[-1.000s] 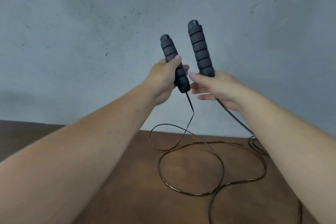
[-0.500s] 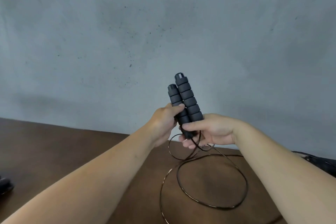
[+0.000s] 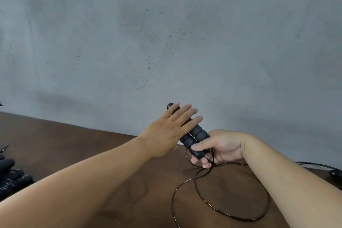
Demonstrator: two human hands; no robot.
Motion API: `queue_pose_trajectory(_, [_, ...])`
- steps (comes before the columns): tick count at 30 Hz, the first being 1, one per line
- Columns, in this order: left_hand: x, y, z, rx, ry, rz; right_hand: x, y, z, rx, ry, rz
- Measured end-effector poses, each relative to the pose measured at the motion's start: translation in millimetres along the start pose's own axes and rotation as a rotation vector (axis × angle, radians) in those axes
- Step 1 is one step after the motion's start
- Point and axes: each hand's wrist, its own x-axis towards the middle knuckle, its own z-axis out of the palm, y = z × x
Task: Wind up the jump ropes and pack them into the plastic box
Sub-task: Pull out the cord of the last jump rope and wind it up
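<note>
We clamp our right hand [image 3: 220, 146] around the lower ends of the two black ribbed foam jump-rope handles [image 3: 194, 135], holding them side by side and tilted up toward the grey concrete wall [image 3: 166, 33], a grip that, we judge, keeps the pair together as one core for winding. Our left hand [image 3: 166, 131] lies flat and spread, fingers apart, gripping nothing, over the upper ends of the handles; we cannot tell whether it touches them. The thin dark glossy cord [image 3: 231, 214] drops from below the handles and sprawls in loose loops on the brown wooden table [image 3: 74, 144], not yet wound. Far left of the handles, dark gloves or similar gear [image 3: 13, 177] sit at the table's edge; far right, another dark cable [image 3: 318, 165] trails. No plastic box is in view. Nothing lies across the loops, though their overlaps could tangle during winding.
</note>
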Motion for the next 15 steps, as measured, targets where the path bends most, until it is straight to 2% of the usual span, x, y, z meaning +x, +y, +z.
queue_pose_trajectory(6, [-6, -12, 9, 0.003, 0.096, -0.041, 8, 7, -3, 0.057, -0.125, -0.020])
queue_pose_trajectory(8, [-7, -12, 9, -0.036, 0.075, -0.067, 9, 6, 0, 0.073, -0.140, -0.034])
queue_pose_trajectory(12, [-14, -15, 4, -0.181, -0.140, -0.191, 9, 9, 4, 0.068, -0.095, -0.086])
queue_pose_trajectory(15, [-21, -15, -4, -0.451, -0.345, -0.416, 16, 16, 6, 0.077, 0.124, -0.177])
